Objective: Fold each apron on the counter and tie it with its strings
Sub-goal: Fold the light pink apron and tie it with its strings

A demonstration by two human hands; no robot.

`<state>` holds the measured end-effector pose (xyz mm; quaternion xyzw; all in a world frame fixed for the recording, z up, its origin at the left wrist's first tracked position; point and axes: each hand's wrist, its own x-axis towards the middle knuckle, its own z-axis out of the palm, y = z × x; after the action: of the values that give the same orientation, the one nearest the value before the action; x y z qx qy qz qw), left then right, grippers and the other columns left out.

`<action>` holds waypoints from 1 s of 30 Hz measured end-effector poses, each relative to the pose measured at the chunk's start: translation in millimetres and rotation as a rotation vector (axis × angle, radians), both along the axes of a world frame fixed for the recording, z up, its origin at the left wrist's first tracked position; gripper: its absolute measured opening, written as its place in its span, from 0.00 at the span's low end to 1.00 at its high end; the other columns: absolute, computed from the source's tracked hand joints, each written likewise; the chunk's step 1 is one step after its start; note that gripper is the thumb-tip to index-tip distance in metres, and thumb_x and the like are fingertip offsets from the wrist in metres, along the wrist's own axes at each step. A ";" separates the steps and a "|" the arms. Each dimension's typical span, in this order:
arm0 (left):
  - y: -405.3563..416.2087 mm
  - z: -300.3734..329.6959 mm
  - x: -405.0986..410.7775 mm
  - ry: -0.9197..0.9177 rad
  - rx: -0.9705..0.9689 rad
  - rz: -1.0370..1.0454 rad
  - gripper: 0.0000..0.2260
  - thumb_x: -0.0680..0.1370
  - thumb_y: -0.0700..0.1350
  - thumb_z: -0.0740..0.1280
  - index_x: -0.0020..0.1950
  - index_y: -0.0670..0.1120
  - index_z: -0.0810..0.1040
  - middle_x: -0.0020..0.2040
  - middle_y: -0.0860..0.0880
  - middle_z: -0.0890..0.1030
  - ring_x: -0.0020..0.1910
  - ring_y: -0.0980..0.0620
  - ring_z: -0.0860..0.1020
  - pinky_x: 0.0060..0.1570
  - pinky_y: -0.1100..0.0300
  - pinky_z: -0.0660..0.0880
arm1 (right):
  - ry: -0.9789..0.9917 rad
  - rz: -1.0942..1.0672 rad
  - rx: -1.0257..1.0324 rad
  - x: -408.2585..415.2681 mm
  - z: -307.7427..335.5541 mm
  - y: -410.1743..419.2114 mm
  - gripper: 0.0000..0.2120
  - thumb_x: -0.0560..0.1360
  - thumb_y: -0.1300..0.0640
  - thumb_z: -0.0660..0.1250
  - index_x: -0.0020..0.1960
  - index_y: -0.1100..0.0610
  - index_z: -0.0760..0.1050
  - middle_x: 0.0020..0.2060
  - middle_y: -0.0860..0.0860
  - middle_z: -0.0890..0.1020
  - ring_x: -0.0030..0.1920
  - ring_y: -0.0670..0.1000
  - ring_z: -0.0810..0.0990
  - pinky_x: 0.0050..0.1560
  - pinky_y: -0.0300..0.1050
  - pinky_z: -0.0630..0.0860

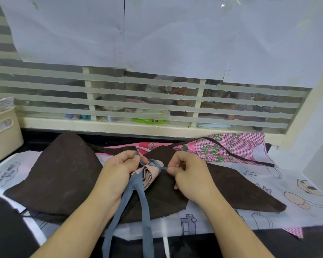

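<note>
Tying step: between both hands sits the folded pink apron (pixel 149 174). Left hand (pixel 117 168) and right hand (pixel 188 172) each pinch its grey strings (pixel 138 202). Next, probably: pull knot tight.

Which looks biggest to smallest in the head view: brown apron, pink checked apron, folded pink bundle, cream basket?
1. brown apron
2. pink checked apron, partly covered
3. cream basket, cut off by the frame, so unsure against 2
4. folded pink bundle

Soft even light; edges perhaps warped.
</note>
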<state>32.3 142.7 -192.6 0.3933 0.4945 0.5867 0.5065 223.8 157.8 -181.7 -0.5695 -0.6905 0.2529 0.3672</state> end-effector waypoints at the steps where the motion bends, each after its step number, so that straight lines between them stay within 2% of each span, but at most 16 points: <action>1: -1.4 0.1 -0.1 0.065 0.013 -0.003 0.12 0.85 0.38 0.64 0.45 0.40 0.83 0.39 0.45 0.85 0.40 0.51 0.82 0.42 0.57 0.77 | -0.002 -0.001 -0.002 0.6 0.6 -1.0 0.12 0.77 0.62 0.71 0.38 0.49 0.78 0.38 0.51 0.82 0.38 0.55 0.84 0.45 0.57 0.83; 4: -5.5 -0.1 1.9 0.412 0.108 -0.017 0.12 0.85 0.40 0.64 0.43 0.42 0.82 0.30 0.53 0.82 0.28 0.61 0.77 0.35 0.68 0.72 | 0.024 0.036 0.003 1.6 2.7 -4.0 0.10 0.77 0.62 0.71 0.40 0.49 0.79 0.37 0.50 0.81 0.37 0.54 0.82 0.46 0.57 0.83; 6: -6.8 0.6 3.8 0.533 0.150 -0.028 0.11 0.84 0.40 0.66 0.44 0.45 0.82 0.33 0.53 0.84 0.32 0.62 0.80 0.37 0.73 0.71 | 0.059 0.114 -0.004 0.2 4.0 -5.7 0.10 0.78 0.61 0.70 0.41 0.49 0.79 0.36 0.48 0.80 0.35 0.51 0.78 0.45 0.54 0.81; 9: -8.3 0.8 5.1 0.626 0.173 -0.078 0.08 0.83 0.41 0.68 0.46 0.49 0.84 0.38 0.52 0.86 0.39 0.57 0.84 0.42 0.69 0.74 | 0.077 0.225 0.013 -9.1 5.0 -10.6 0.10 0.79 0.61 0.69 0.43 0.48 0.78 0.37 0.46 0.78 0.36 0.45 0.75 0.42 0.42 0.76; 11: -9.4 -0.1 5.4 0.654 0.182 -0.114 0.07 0.81 0.41 0.70 0.47 0.50 0.85 0.39 0.50 0.87 0.42 0.51 0.85 0.44 0.59 0.80 | 0.026 0.259 0.075 -15.9 4.6 -14.0 0.12 0.79 0.63 0.69 0.43 0.48 0.76 0.39 0.45 0.77 0.40 0.43 0.75 0.44 0.35 0.72; 14: -10.9 2.3 4.8 0.640 0.188 -0.166 0.06 0.80 0.41 0.71 0.48 0.50 0.87 0.40 0.50 0.87 0.44 0.46 0.85 0.49 0.51 0.83 | -0.064 0.271 0.190 -18.3 6.8 -14.8 0.13 0.77 0.65 0.69 0.42 0.48 0.76 0.42 0.44 0.76 0.45 0.44 0.76 0.47 0.33 0.71; 20: -12.9 6.1 3.7 0.674 0.190 -0.228 0.09 0.80 0.38 0.71 0.42 0.48 0.87 0.39 0.49 0.87 0.41 0.45 0.84 0.44 0.57 0.80 | -0.058 0.277 0.330 -14.3 5.4 -11.5 0.10 0.75 0.67 0.71 0.43 0.53 0.79 0.48 0.42 0.75 0.52 0.46 0.77 0.50 0.34 0.73; 22: -13.0 5.9 2.3 0.703 0.197 -0.251 0.10 0.79 0.38 0.71 0.40 0.48 0.87 0.38 0.49 0.86 0.39 0.45 0.83 0.44 0.55 0.79 | -0.050 0.279 0.328 -12.6 5.5 -10.4 0.10 0.75 0.68 0.71 0.42 0.53 0.79 0.46 0.42 0.76 0.51 0.46 0.77 0.49 0.34 0.73; 27: -15.1 6.3 1.8 0.735 0.225 -0.284 0.10 0.80 0.41 0.72 0.40 0.49 0.86 0.38 0.48 0.85 0.42 0.43 0.82 0.48 0.51 0.78 | -0.082 0.259 0.312 -10.1 3.9 -6.5 0.11 0.75 0.67 0.70 0.42 0.51 0.79 0.42 0.44 0.77 0.47 0.46 0.77 0.47 0.38 0.73; 30: -16.3 5.7 3.6 0.704 0.225 -0.293 0.08 0.80 0.41 0.72 0.44 0.50 0.87 0.39 0.48 0.86 0.43 0.42 0.83 0.48 0.51 0.79 | -0.074 0.224 0.282 -9.2 4.1 -7.0 0.10 0.75 0.65 0.71 0.42 0.50 0.80 0.40 0.45 0.79 0.45 0.45 0.78 0.46 0.36 0.73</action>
<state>36.0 126.5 -186.9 0.6896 0.5095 0.3881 0.3380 214.7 150.8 -177.7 -0.4410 -0.7913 0.1716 0.3871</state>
